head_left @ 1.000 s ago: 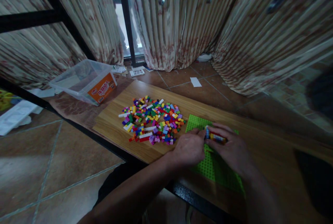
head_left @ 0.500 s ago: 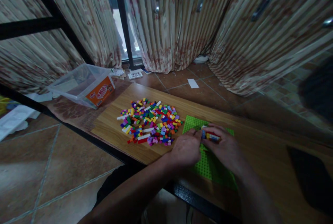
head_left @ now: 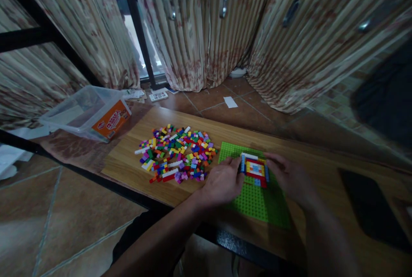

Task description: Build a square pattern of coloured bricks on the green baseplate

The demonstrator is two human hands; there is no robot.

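Note:
On a green studded baseplate (head_left: 257,208) stands a small build of toy bricks (head_left: 255,169), with red, blue, white and yellow pieces around a light blue middle. My left hand (head_left: 225,180) is closed at the build's left side, thumb and forefinger against its edge. Close by the right edge, my right hand (head_left: 289,178) has its thumb and fingers apart, and I see nothing in them. Whether its fingertips touch the build is hard to tell in the dim light. Left of the baseplate lies a spread of loose toy bricks (head_left: 177,152) in many colours.
The wooden tabletop (head_left: 128,161) carries all this. A clear plastic bin (head_left: 83,114) with an orange label stands at its far left end. To the right lies a dark flat slab (head_left: 373,208). Striped curtains (head_left: 193,37) hang behind, and a black metal bar (head_left: 225,238) runs along the near edge.
My right hand has moved right, off the build, and its fingers have parted, so the bricks now show. My left hand stays at the left side. The view has shifted slightly right.

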